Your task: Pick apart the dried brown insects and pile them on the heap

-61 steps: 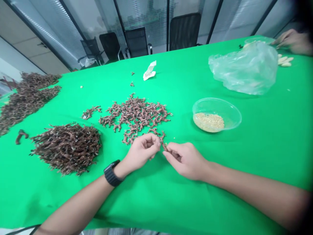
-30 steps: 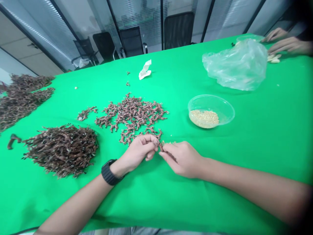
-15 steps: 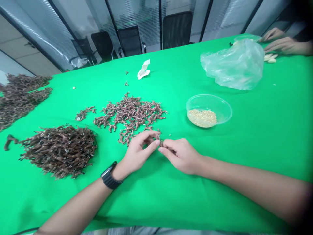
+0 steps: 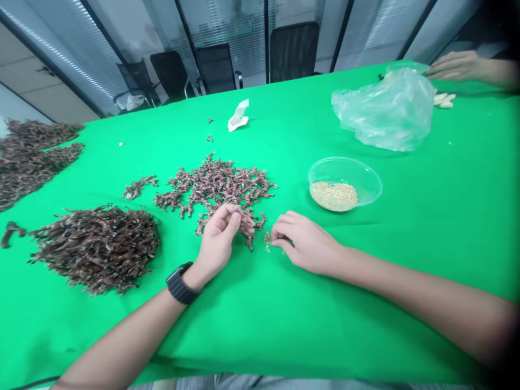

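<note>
My left hand (image 4: 217,244) pinches a small dried brown pod (image 4: 247,230) between its fingertips, at the near edge of a loose spread of such pods (image 4: 215,189). My right hand (image 4: 304,241) is curled, with a dark sliver (image 4: 290,241) held in its fingertips. A small patch of pale grains (image 4: 267,241) lies on the green cloth just left of those fingers. Left of my hands sits a dense heap of darker pods (image 4: 95,249), and more lie at the far left (image 4: 28,162). A clear plastic bowl (image 4: 344,184) holds pale seeds (image 4: 333,196).
Green cloth (image 4: 365,325) covers the table. A crumpled clear plastic bag (image 4: 384,111) and a paper scrap (image 4: 238,116) lie on it. A co-worker's hand (image 4: 455,66) is at the far right, beside pale pieces (image 4: 444,100). Chairs stand behind glass.
My hands have drawn apart, the left moving back over the pods and the right moving away to the right. The pale grains now show on the cloth between them.
</note>
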{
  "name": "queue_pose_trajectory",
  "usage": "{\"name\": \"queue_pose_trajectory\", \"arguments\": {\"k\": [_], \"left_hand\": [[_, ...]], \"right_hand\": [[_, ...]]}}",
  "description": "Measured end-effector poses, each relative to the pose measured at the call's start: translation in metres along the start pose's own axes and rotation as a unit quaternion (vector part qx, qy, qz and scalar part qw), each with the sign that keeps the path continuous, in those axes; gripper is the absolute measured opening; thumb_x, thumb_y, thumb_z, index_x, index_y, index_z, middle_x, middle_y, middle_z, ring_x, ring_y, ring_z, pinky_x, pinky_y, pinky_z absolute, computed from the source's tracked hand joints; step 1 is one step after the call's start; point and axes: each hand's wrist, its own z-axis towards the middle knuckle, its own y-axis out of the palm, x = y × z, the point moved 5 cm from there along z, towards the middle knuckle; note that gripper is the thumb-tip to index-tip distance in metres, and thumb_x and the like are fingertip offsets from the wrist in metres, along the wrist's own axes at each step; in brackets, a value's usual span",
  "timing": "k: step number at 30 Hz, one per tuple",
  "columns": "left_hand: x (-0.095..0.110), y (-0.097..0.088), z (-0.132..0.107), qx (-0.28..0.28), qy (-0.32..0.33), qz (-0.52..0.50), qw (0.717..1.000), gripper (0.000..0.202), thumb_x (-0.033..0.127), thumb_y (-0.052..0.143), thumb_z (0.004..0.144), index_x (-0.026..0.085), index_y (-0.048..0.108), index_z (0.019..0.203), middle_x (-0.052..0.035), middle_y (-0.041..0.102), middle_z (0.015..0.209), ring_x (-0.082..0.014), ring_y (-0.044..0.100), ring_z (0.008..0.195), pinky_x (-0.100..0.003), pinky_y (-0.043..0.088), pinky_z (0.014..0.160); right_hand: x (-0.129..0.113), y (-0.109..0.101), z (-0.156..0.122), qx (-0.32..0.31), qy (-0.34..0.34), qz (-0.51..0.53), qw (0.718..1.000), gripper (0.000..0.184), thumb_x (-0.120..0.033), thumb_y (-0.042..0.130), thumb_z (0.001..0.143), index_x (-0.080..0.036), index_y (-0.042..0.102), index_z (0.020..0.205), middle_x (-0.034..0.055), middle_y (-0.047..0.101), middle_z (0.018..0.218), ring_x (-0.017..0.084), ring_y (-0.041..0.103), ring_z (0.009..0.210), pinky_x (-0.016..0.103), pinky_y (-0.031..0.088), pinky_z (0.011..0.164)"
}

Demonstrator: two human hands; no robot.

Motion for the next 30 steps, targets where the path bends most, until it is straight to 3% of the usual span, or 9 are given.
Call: {"name": "queue_pose_trajectory", "arguments": {"k": [6,10,12,16,21,25,30], "left_hand": [[-0.003,0.003,0.000,-0.024,0.001,-0.025,0.999,0.024,0.041,0.064,0.095,0.017,0.060,0.093,-0.0007,0.062,0.078,-0.0111,0.057,0.065,-0.022,0.049,0.060],[-0.005,-0.002,0.002,0.002,0.002,-0.024,1.000,0.023,0.040,0.064,0.095,0.017,0.063,0.097,-0.0003,0.057,0.076,-0.0106,0.053,0.067,-0.020,0.046,0.060],[-0.005,-0.005,0.003,0.012,0.007,-0.018,1.000,0.024,0.041,0.064,0.095,0.018,0.063,0.098,-0.0002,0.057,0.076,-0.0110,0.053,0.067,-0.021,0.045,0.059],[-0.006,-0.008,0.007,0.019,0.021,0.006,1.000,0.021,0.038,0.064,0.094,0.018,0.063,0.098,-0.0001,0.058,0.075,-0.0112,0.053,0.065,-0.022,0.044,0.058],[-0.005,-0.010,0.010,0.042,0.012,0.009,0.999,0.009,0.026,0.058,0.091,0.017,0.060,0.091,-0.0001,0.059,0.073,-0.0114,0.052,0.063,-0.022,0.043,0.057],[-0.002,-0.004,0.013,0.051,-0.048,-0.042,0.997,0.001,0.019,0.053,0.083,0.019,0.053,0.084,0.0012,0.054,0.068,-0.0110,0.047,0.057,-0.022,0.037,0.051],[0.010,0.011,0.017,0.032,-0.107,-0.110,0.988,0.018,0.020,0.059,0.081,0.019,0.043,0.074,0.0060,0.037,0.063,-0.0074,0.034,0.051,-0.021,0.029,0.047]], "right_hand": [[0.003,0.002,0.003,0.032,-0.006,0.013,0.999,0.022,-0.003,0.052,0.094,-0.017,0.060,0.080,0.0048,0.066,0.085,0.019,0.053,0.083,0.035,0.038,0.085],[-0.001,-0.001,0.004,0.025,-0.004,0.011,1.000,0.003,-0.018,0.063,0.095,-0.018,0.064,0.092,0.0058,0.068,0.094,0.022,0.055,0.092,0.036,0.039,0.087],[-0.003,0.002,0.004,0.013,0.001,-0.009,1.000,0.005,-0.023,0.066,0.094,-0.019,0.065,0.095,0.0066,0.068,0.098,0.023,0.055,0.095,0.037,0.039,0.086],[-0.004,0.011,0.007,0.012,0.006,-0.012,1.000,0.013,-0.016,0.059,0.097,-0.018,0.062,0.084,0.0065,0.068,0.092,0.021,0.055,0.090,0.037,0.039,0.086],[0.006,0.006,0.010,0.084,0.060,0.114,0.988,0.018,-0.004,0.059,0.091,-0.018,0.062,0.080,0.0024,0.068,0.082,0.018,0.056,0.084,0.032,0.040,0.080],[0.015,0.005,0.012,0.102,0.115,0.233,0.960,0.014,-0.008,0.060,0.089,-0.019,0.064,0.080,-0.0010,0.066,0.076,0.014,0.055,0.071,0.028,0.039,0.068],[0.022,0.008,0.014,0.119,0.143,0.345,0.920,0.009,-0.010,0.064,0.081,-0.019,0.064,0.085,-0.0016,0.065,0.077,0.013,0.056,0.069,0.028,0.042,0.066]]}}
